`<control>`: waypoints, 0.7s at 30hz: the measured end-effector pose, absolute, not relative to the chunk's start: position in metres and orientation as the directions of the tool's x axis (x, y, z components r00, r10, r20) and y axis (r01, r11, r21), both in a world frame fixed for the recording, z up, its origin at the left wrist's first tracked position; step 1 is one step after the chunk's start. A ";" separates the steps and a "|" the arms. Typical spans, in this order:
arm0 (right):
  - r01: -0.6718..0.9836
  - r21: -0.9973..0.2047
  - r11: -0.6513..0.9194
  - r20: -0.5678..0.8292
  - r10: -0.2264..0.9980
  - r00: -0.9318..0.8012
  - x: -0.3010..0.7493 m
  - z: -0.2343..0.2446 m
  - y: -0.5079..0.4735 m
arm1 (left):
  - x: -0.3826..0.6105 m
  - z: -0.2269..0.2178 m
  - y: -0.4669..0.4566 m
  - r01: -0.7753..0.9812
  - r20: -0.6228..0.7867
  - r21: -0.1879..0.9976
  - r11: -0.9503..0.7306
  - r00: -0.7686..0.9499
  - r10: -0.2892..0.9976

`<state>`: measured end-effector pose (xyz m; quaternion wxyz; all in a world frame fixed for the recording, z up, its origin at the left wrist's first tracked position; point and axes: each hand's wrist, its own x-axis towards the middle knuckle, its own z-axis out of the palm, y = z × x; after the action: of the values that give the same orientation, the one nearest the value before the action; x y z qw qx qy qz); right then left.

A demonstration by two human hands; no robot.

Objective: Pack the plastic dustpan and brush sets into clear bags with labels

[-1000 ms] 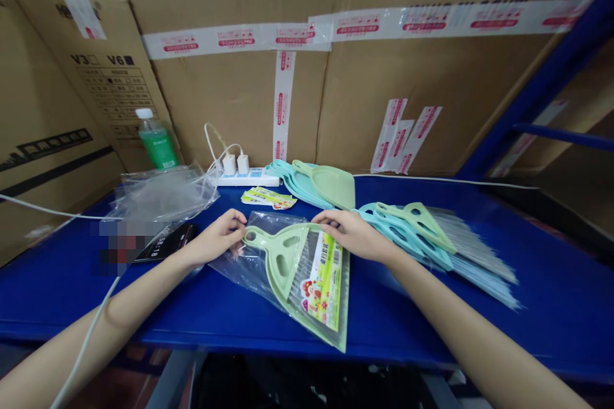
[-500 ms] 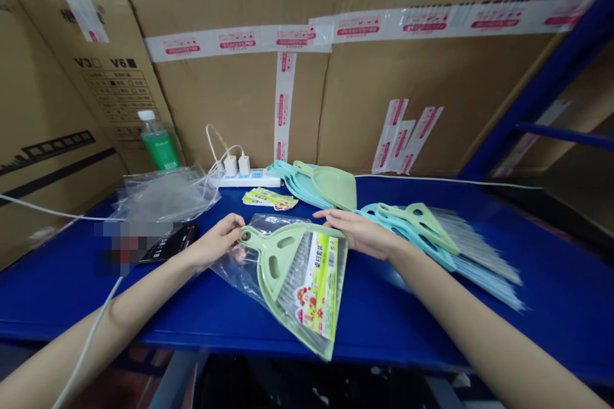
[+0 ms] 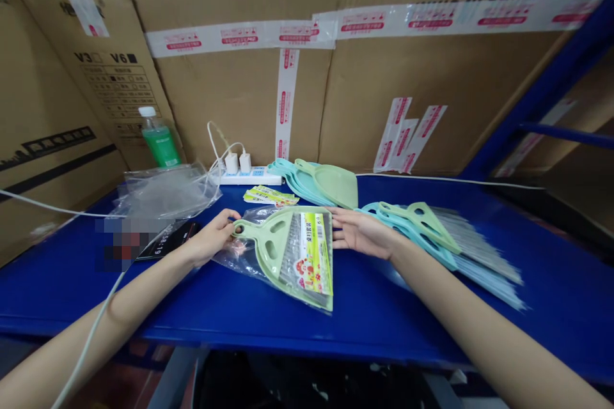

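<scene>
A light green dustpan and brush set (image 3: 277, 246) lies partly in a clear plastic bag (image 3: 240, 255) before me. A yellow-green printed card (image 3: 315, 255) shows over the grey bristles. My left hand (image 3: 218, 236) pinches the handle end of the set, together with some of the bag. At the wide edge, my right hand (image 3: 362, 231) rests with fingers stretched out and apart; their tips touch the edge and are partly hidden behind it. Just right of that hand lie several blue and green brushes (image 3: 415, 230).
Several dustpans (image 3: 330, 182) are stacked at the back, beside loose cards (image 3: 268, 195). At the left are a pile of clear bags (image 3: 167, 192), a green-filled bottle (image 3: 162, 144) and a dark printed item (image 3: 170, 244). A power strip (image 3: 261, 176) stands against the cardboard wall (image 3: 230, 96).
The set has moved away from me and slightly left, and it lies flatter. My right hand's fingers have spread along its wide edge; my left hand still grips the handle end.
</scene>
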<state>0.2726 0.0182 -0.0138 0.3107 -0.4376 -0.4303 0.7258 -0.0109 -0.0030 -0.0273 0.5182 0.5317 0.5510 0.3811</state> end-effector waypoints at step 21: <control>-0.022 -0.955 -0.295 -0.260 0.872 -0.414 0.278 -0.028 0.022 | -0.018 -0.017 0.000 0.527 -0.096 0.850 -0.002 0.159 0.983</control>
<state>0.2780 0.0216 -0.0276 0.3285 -0.4300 -0.4944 0.6803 -0.0182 -0.0004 -0.0174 0.3997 0.6478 0.5824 0.2853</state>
